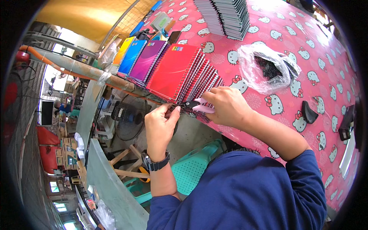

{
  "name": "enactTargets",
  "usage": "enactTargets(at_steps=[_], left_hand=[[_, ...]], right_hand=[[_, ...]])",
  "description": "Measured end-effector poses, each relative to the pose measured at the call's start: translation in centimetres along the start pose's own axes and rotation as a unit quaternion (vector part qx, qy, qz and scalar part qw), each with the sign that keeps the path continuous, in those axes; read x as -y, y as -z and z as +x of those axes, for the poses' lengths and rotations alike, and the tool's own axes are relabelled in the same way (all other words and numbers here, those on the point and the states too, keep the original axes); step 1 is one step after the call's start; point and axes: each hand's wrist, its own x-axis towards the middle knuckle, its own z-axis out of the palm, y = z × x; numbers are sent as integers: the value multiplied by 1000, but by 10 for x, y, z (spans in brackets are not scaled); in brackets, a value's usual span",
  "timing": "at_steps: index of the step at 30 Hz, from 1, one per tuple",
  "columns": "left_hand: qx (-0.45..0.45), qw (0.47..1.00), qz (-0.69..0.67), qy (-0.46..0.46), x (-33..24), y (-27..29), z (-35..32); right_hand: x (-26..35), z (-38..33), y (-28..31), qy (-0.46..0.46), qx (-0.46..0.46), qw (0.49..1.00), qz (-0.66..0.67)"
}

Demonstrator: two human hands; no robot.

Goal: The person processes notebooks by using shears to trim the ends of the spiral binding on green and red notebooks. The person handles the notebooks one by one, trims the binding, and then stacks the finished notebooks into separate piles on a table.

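Observation:
A fanned stack of red spiral notebooks [172, 69] lies at the table's left edge, its bindings toward the right. At its near corner my right hand [232, 105] is closed around small pliers [203, 109] with pink handles and a dark head. The pliers' tip points left, to my left fingertips. My left hand [159, 126], with a dark watch [155, 163] on its wrist, is pinched at the near end of the binding. What those fingers hold is too small to make out.
Purple [148, 59], blue [132, 55] and yellow notebooks [122, 50] lie beyond the red ones. A plastic bag [264, 82] with black contents sits on the pink tablecloth [245, 132]. Tall notebook stacks [237, 23] stand farther off. Below are a fan [128, 115] and a green chair [191, 172].

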Motion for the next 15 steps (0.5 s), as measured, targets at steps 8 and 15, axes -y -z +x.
enactTargets(at_steps=[8, 15], left_hand=[[-6, 999, 26, -37, 2, 0, -6], [15, 999, 28, -32, -7, -3, -4]], right_hand=[[-8, -9, 4, 27, -81, 996, -23], [-6, -10, 0, 45, -93, 988, -116]])
